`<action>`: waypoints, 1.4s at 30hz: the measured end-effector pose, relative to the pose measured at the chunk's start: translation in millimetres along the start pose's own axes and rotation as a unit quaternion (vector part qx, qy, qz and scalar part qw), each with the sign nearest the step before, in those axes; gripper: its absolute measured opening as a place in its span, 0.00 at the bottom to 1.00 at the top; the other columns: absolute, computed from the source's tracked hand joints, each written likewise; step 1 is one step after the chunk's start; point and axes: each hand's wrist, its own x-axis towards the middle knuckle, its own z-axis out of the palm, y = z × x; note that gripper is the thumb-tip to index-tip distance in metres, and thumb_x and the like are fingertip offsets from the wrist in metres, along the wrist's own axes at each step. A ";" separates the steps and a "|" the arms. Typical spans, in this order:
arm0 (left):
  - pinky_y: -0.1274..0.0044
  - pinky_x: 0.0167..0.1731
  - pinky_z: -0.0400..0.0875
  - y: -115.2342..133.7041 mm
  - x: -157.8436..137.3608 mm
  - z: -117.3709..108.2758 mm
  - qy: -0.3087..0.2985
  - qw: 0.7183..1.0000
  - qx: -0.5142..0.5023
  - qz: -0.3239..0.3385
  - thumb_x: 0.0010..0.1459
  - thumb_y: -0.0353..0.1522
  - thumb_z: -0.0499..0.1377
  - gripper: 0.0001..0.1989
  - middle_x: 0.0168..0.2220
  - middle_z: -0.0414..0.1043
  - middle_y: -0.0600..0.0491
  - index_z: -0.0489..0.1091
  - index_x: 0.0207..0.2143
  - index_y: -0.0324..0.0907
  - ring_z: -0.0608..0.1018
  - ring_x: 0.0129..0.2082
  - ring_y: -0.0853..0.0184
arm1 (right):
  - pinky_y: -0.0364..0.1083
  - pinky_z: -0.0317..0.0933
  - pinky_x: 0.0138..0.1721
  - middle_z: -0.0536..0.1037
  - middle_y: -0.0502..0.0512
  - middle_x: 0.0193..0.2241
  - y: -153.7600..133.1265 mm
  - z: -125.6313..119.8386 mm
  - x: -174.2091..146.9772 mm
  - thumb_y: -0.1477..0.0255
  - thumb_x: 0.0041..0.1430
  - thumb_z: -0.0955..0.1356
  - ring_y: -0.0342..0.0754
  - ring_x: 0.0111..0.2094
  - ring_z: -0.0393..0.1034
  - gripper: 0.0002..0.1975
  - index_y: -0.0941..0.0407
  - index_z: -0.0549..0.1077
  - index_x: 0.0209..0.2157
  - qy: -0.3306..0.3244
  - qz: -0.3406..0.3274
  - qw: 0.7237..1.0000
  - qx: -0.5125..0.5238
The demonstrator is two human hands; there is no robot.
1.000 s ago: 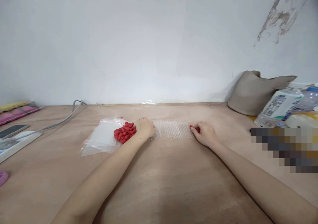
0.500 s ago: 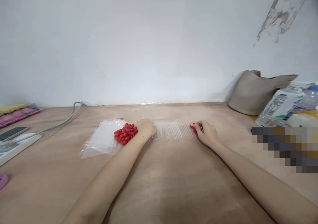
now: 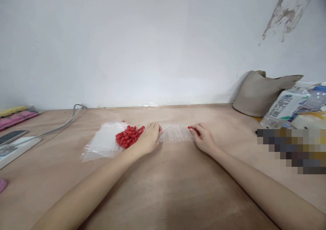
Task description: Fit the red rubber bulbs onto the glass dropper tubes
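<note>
A row of thin clear tubes (image 3: 177, 134) lies side by side on the table between my hands. My left hand (image 3: 151, 136) is at the row's left end, fingers closed on a slanted clear tube (image 3: 166, 129); its fingertips are partly hidden. At the right end, my right hand (image 3: 203, 137) pinches a small red rubber bulb (image 3: 189, 127), mostly covered by the fingers. A heap of red rubber bulbs (image 3: 128, 136) sits left of my left hand, partly behind it, on the edge of some clear zip bags (image 3: 103, 143).
A grey cable (image 3: 63, 125) runs to a white power strip (image 3: 22, 150), with a phone (image 3: 12, 137) beside it. Pink and yellow packs (image 3: 19, 118) are at the far left. A grey-brown bag (image 3: 257, 94) and plastic bottles (image 3: 287, 104) stand at right, against the wall (image 3: 163, 46).
My left hand has turned, and a slanted tube now shows at its fingertips. My right hand has moved left to the row's right end, and less red shows in its fingers.
</note>
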 end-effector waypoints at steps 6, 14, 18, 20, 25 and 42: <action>0.75 0.30 0.66 -9.6 -36.7 24.7 0.008 0.992 -0.118 0.052 0.62 0.30 0.43 0.07 0.31 0.67 0.52 0.59 0.35 0.40 0.70 0.30 0.68 | 0.46 0.61 0.37 0.71 0.53 0.32 -45.1 16.3 -12.6 0.71 0.59 0.60 0.46 0.34 0.66 0.07 0.54 0.69 0.34 -0.093 -0.050 0.991 0.078; 0.75 0.37 0.69 -15.5 -36.0 30.9 0.059 0.985 -0.125 0.103 0.61 0.27 0.43 0.12 0.39 0.68 0.48 0.63 0.44 0.41 0.72 0.38 0.67 | 0.46 0.62 0.33 0.71 0.54 0.31 -50.1 19.1 -17.9 0.70 0.59 0.60 0.45 0.32 0.66 0.07 0.55 0.68 0.34 -0.120 -0.065 0.986 0.099; 0.75 0.39 0.68 -15.1 -37.6 30.2 0.050 0.983 -0.135 0.111 0.61 0.26 0.44 0.13 0.41 0.66 0.48 0.63 0.44 0.41 0.72 0.40 0.67 | 0.45 0.62 0.33 0.71 0.53 0.31 -52.0 17.7 -18.1 0.70 0.59 0.60 0.44 0.32 0.66 0.07 0.55 0.68 0.35 -0.129 -0.063 0.985 0.096; 0.75 0.39 0.68 -15.1 -38.5 30.0 0.052 0.983 -0.137 0.108 0.61 0.25 0.44 0.13 0.41 0.66 0.48 0.62 0.44 0.41 0.71 0.40 0.67 | 0.45 0.62 0.32 0.71 0.53 0.31 -54.1 16.8 -18.0 0.70 0.59 0.60 0.44 0.31 0.66 0.07 0.54 0.69 0.35 -0.131 -0.059 0.985 0.093; 0.76 0.40 0.68 -14.8 -38.5 30.0 0.046 0.985 -0.130 0.109 0.61 0.26 0.43 0.12 0.41 0.66 0.48 0.62 0.44 0.41 0.71 0.40 0.67 | 0.45 0.63 0.33 0.71 0.54 0.31 -58.3 13.9 -16.7 0.70 0.58 0.60 0.45 0.32 0.66 0.07 0.55 0.69 0.34 -0.129 -0.053 0.987 0.085; 0.76 0.39 0.69 -20.8 -39.5 35.2 0.044 0.975 -0.118 0.183 0.58 0.22 0.46 0.16 0.42 0.68 0.48 0.64 0.46 0.40 0.71 0.40 0.67 | 0.44 0.63 0.34 0.73 0.53 0.31 -52.8 16.3 -16.7 0.71 0.58 0.62 0.44 0.32 0.68 0.07 0.55 0.71 0.34 -0.165 -0.086 0.978 0.094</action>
